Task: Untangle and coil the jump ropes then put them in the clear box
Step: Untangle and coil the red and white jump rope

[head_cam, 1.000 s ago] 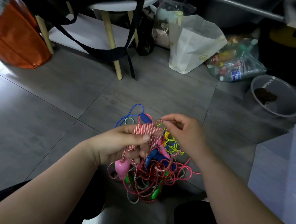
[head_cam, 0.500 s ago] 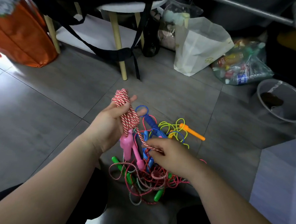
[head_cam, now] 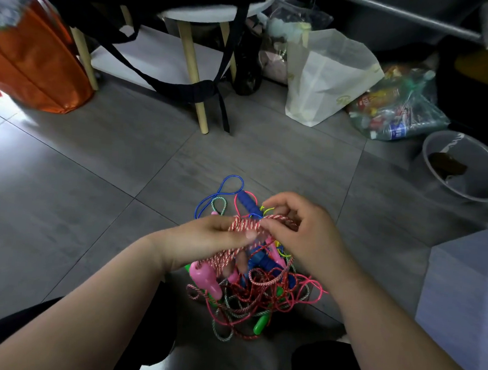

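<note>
The right hand (head_cam: 303, 231), half a second ago down in the tangle of jump ropes (head_cam: 259, 294) on the floor (head_cam: 93, 204), now meets the left hand (head_cam: 205, 239), both gripping the red-and-white rope (head_cam: 244, 226) coil just above it: another turn laid, most ropes apparently still knotted.

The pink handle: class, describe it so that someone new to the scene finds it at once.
Find the tangle of jump ropes on the grey tiled floor. At its left edge, just below the left hand, sits the pink handle. It is bulbous and pale pink, unlike the slim green handle and the blue handle.
</note>
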`<state>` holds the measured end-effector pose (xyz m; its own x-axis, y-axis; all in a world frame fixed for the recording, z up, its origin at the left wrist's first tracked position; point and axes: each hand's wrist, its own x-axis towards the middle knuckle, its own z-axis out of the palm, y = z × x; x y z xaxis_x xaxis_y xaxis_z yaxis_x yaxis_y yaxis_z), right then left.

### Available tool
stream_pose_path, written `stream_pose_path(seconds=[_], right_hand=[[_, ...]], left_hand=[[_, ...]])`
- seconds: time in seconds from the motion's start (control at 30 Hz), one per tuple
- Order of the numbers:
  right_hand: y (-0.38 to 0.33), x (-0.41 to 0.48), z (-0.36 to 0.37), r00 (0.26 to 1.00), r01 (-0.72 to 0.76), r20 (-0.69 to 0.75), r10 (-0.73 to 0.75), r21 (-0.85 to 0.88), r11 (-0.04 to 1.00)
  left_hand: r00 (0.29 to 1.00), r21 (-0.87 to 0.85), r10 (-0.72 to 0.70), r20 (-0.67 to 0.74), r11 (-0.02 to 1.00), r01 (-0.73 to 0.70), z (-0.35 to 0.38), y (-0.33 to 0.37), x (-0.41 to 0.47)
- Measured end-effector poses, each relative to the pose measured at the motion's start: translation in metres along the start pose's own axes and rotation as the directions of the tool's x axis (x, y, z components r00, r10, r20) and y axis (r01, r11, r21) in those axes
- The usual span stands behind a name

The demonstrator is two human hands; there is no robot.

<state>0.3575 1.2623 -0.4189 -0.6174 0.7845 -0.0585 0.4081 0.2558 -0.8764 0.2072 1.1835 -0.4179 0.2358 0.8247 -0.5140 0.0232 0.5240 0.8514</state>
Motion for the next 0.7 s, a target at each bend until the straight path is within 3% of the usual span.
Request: stream_pose_path(seconds=[0.13, 0.23, 0.37, 0.5, 0.6, 0.7], right_hand=[[0.004, 0.005, 0.000, 0.997, -0.074, -0.024, 0.077, 0.116, 0.991], [0.011, 0.007, 0.002, 0.995, -0.095, -0.023, 0.099, 0.134, 0.986], [0.015, 0.006, 0.010, 0.995, -0.093, 0.029, 0.092, 0.037, 0.995], [0.016, 0.003, 0.019, 0.980, -0.078, 0.169, 0.102, -0.142, 0.987], [0.014, -0.002, 0.024, 0.942, -0.021, 0.318, 0.109, -0.269, 0.963], [0.010, -0.008, 0.026, 0.920, 0.042, 0.383, 0.080, -0.299, 0.953]], left_hand=[[0.996, -0.173, 0.009, 0.092, 0.985, 0.007, -0.005, -0.003, -0.003], [0.986, -0.398, 0.128, 0.110, 0.914, -0.074, -0.012, -0.007, -0.002], [0.977, -0.655, 0.210, -0.040, 0.733, -0.184, -0.009, -0.007, 0.004], [0.946, -0.771, 0.205, -0.250, 0.548, -0.323, -0.009, -0.009, 0.014], [0.900, -0.747, 0.244, -0.361, 0.502, -0.436, -0.013, -0.005, 0.013], [0.840, -0.671, 0.144, -0.522, 0.538, -0.510, -0.019, 0.002, 0.013]])
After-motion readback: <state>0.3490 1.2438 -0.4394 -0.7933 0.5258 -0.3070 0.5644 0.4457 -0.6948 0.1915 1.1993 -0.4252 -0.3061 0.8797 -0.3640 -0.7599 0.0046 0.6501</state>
